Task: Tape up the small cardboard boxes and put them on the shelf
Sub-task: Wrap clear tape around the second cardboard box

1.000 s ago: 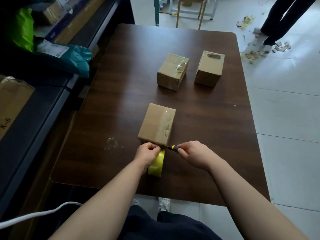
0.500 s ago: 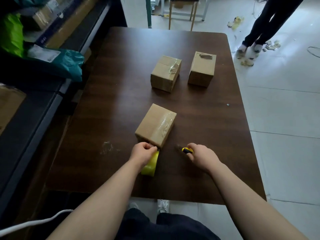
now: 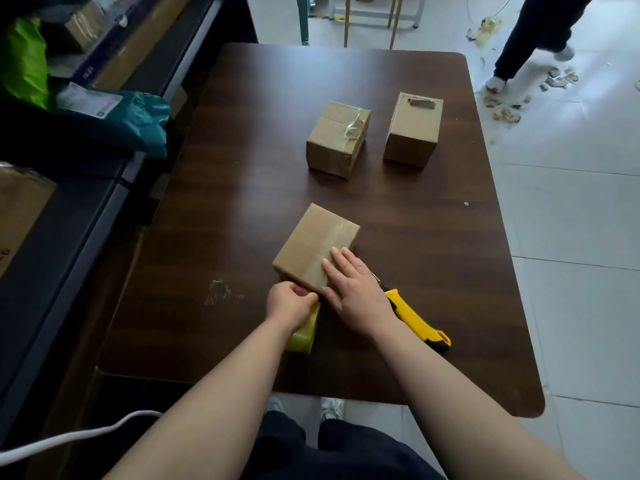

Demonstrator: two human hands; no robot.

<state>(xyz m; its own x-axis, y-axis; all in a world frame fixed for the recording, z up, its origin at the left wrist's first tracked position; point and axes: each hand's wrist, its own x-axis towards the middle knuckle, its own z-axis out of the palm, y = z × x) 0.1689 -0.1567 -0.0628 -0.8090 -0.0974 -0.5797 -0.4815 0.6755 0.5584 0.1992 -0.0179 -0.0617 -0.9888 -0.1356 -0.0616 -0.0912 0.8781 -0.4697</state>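
Wide dark table [image 3: 415, 237] fills the view, with the shelf [image 3: 86, 209] running down its left side, and none of the small boxes has reached that shelf yet. On the shelf sit a teal parcel bag [image 3: 138, 123] and a green bag [image 3: 24, 64], so a free spot will need finding. Three boxes are on the table. The far left box [image 3: 337, 138] shows crumpled clear tape across its top, and the far right box [image 3: 412, 129] stands beside it with only a scrap stuck on its top. Both look like they need proper sealing. The near box [image 3: 311, 247] is the one being worked, and a clear strip runs along its top seam. The right hand [image 3: 353, 289] lies flat on that strip, fingers straight, pressing it down. The left hand [image 3: 289, 303] is curled at the box's near edge, gripping the yellow tape roll [image 3: 304, 332]. The yellow knife [image 3: 415, 318] lies loose on the table just right of the right wrist, held by nobody. By my reading this box is nearly sealed, with two more boxes and all the shelving still to go
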